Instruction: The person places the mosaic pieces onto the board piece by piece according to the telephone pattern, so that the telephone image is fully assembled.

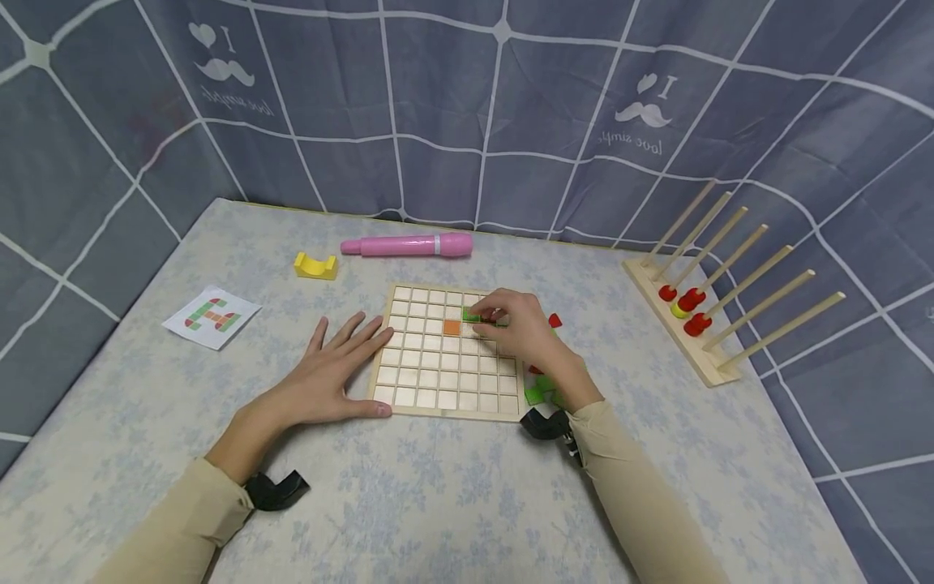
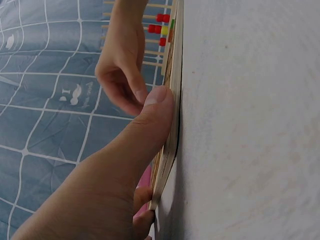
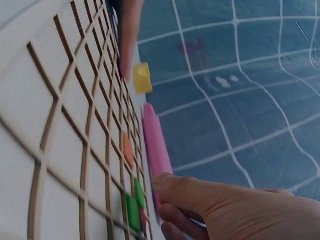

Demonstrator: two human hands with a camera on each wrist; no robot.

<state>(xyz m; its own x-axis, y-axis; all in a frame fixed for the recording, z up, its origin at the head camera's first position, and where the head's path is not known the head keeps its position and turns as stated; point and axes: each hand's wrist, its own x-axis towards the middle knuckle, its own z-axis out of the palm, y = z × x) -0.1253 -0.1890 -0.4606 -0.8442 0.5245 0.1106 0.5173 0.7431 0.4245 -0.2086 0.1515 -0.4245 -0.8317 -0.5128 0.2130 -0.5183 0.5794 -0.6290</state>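
A wooden grid board [image 1: 428, 398] lies on the table with an orange tile [image 1: 452, 328] and a green tile [image 1: 471, 315] in its squares. My left hand [image 1: 321, 381] rests beside the board with straight, spread fingers, fingertips and thumb at its left edge. Over the board's upper right is my right hand [image 1: 521, 328], its fingers bent and the thumb apart from the index finger, right at the green tile. No piece shows between those fingertips. The right wrist view shows green tiles [image 3: 133, 212] and a red piece [image 3: 144, 221] on the board, partly under this hand.
Loose green tiles [image 1: 535, 396] and a red piece [image 1: 554, 320] lie right of the board. A pink marker-shaped object [image 1: 404, 246] and a yellow block [image 1: 316, 266] sit behind, a pattern card [image 1: 212, 317] at left. A peg rack [image 1: 679, 332] with beads stands at right.
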